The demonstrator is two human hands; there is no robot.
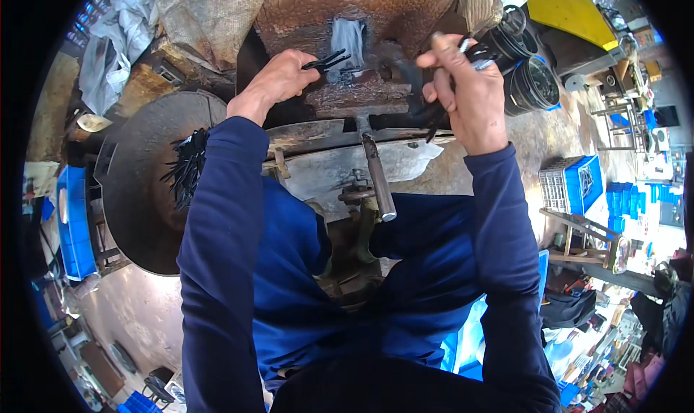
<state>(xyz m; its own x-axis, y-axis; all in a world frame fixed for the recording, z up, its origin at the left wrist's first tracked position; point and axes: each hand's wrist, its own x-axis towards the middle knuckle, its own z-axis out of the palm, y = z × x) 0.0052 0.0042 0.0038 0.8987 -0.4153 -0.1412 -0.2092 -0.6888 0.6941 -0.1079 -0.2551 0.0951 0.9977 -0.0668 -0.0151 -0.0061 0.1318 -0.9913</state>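
Note:
My left hand (283,80) is closed on a slim black forked piece (327,61), its prongs pointing to the right near a whitish strip (348,40) in the opening of a brown, crusted machine (303,22). Opposite it, my raised right hand (466,87) is closed around several dark slender pieces (432,127); blur hides their exact kind. Between the hands lies a rough, rusty ledge (361,98). From below it a metal bar (379,174) juts toward me. Beside my left forearm, a heap of black slender pieces (189,163) lies in a wide round metal pan (137,196).
Sacking (210,15) hangs over the machine's left side. Black round containers (533,84) stand beyond my right hand. Further right are a blue and white crate (575,185) and a wooden stand (578,232). A white sheet (347,168) lies above my knees.

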